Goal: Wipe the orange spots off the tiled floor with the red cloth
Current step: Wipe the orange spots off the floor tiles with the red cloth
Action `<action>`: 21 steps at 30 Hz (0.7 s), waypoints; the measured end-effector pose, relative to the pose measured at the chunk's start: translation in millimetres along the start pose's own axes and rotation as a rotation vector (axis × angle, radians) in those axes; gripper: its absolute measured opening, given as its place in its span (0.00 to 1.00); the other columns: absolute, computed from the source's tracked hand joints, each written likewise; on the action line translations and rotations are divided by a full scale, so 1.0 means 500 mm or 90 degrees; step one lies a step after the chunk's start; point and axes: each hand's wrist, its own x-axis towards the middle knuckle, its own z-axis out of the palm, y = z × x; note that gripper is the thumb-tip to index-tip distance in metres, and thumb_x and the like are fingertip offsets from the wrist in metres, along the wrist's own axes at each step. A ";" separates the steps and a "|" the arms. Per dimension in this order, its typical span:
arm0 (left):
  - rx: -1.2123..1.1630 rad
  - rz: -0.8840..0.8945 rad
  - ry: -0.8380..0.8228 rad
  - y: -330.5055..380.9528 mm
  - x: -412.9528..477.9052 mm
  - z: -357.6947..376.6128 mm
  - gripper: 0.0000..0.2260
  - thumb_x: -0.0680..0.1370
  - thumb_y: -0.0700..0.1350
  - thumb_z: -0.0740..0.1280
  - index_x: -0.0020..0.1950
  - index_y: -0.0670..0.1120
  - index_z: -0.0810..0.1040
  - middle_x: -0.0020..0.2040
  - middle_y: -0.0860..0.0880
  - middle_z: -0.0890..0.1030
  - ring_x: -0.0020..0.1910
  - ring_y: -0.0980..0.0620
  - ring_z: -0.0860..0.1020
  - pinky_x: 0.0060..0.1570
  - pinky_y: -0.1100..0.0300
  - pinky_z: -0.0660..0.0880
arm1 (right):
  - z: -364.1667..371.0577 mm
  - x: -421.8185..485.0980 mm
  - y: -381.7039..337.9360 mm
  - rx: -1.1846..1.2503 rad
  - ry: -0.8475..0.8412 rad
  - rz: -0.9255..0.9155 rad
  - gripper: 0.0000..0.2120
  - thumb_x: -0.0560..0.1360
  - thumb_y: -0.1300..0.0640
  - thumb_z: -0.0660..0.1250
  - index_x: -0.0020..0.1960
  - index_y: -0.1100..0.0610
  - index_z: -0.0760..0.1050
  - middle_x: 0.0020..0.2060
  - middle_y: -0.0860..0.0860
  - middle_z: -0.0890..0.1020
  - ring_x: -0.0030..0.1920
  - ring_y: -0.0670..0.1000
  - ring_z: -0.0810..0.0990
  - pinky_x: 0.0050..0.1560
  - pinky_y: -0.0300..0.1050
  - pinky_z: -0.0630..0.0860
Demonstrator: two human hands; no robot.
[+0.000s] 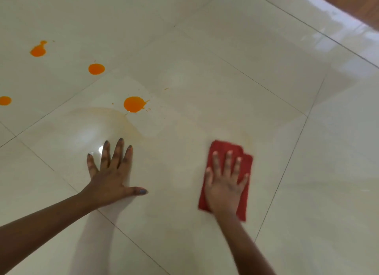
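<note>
The right hand (225, 184) lies flat, fingers (228, 161) straight and spread, pressing a folded red cloth (242, 164) against the glossy cream tiled floor (225, 69); it grips nothing. The left hand (111, 178) rests flat on the bare tile well apart from the cloth, fingers splayed, thumb out. Four round orange liquid spots lie beyond it, the nearest (134, 104) beside a faint brownish smear (123, 115). A brown wooden edge (352, 1) crosses the far right corner.

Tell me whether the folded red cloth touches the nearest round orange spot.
Apart. The head view shows bare pale tile between the folded red cloth and the round orange spot.
</note>
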 end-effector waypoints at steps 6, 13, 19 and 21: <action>0.025 -0.013 0.003 -0.008 0.008 0.011 0.60 0.49 0.85 0.41 0.72 0.53 0.31 0.69 0.54 0.23 0.67 0.49 0.22 0.65 0.34 0.35 | 0.000 0.098 -0.054 0.001 -0.055 -0.196 0.25 0.76 0.42 0.48 0.72 0.41 0.62 0.74 0.51 0.62 0.74 0.58 0.57 0.68 0.66 0.57; 0.018 0.006 0.065 -0.016 0.004 0.026 0.56 0.55 0.83 0.46 0.75 0.53 0.43 0.75 0.52 0.33 0.72 0.48 0.29 0.65 0.34 0.36 | -0.022 0.103 0.087 -0.001 -0.068 0.100 0.25 0.78 0.39 0.43 0.74 0.37 0.46 0.76 0.58 0.41 0.74 0.63 0.37 0.71 0.63 0.42; 0.004 0.012 0.088 -0.020 0.007 0.032 0.54 0.57 0.83 0.50 0.74 0.55 0.39 0.75 0.54 0.32 0.73 0.47 0.31 0.64 0.43 0.31 | -0.013 0.316 -0.029 -0.014 -0.120 0.038 0.25 0.79 0.40 0.45 0.74 0.37 0.45 0.76 0.58 0.43 0.74 0.63 0.41 0.72 0.63 0.41; 0.005 0.012 0.092 -0.019 0.007 0.032 0.54 0.57 0.83 0.51 0.74 0.56 0.37 0.74 0.55 0.32 0.73 0.47 0.32 0.64 0.44 0.31 | 0.008 0.328 -0.117 -0.034 -0.133 -0.099 0.25 0.78 0.40 0.45 0.74 0.37 0.48 0.76 0.58 0.46 0.74 0.64 0.43 0.72 0.62 0.44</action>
